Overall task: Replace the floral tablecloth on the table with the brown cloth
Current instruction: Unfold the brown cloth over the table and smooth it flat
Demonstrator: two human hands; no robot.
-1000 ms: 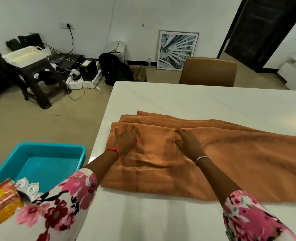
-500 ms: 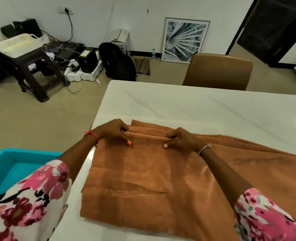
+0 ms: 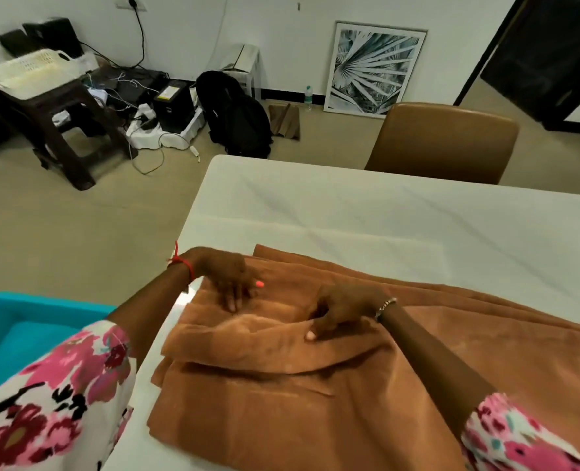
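Note:
The brown cloth lies folded in layers on the near left part of the white table. My left hand rests on the cloth near the table's left edge, fingers stretched out and pointing toward me. My right hand is just to its right, fingers curled and pinching the top layer. That layer is raised into a loose fold pulled toward me. No floral tablecloth shows in this view.
A teal plastic tub sits on the floor to the left of the table. A brown chair stands at the table's far side. Farther left are a black backpack, cables and a dark stool with a white basket.
Both hands went from lying flat on the cloth to its far edge. The top layer has since been drawn toward me into a raised fold. The view has moved closer and left.

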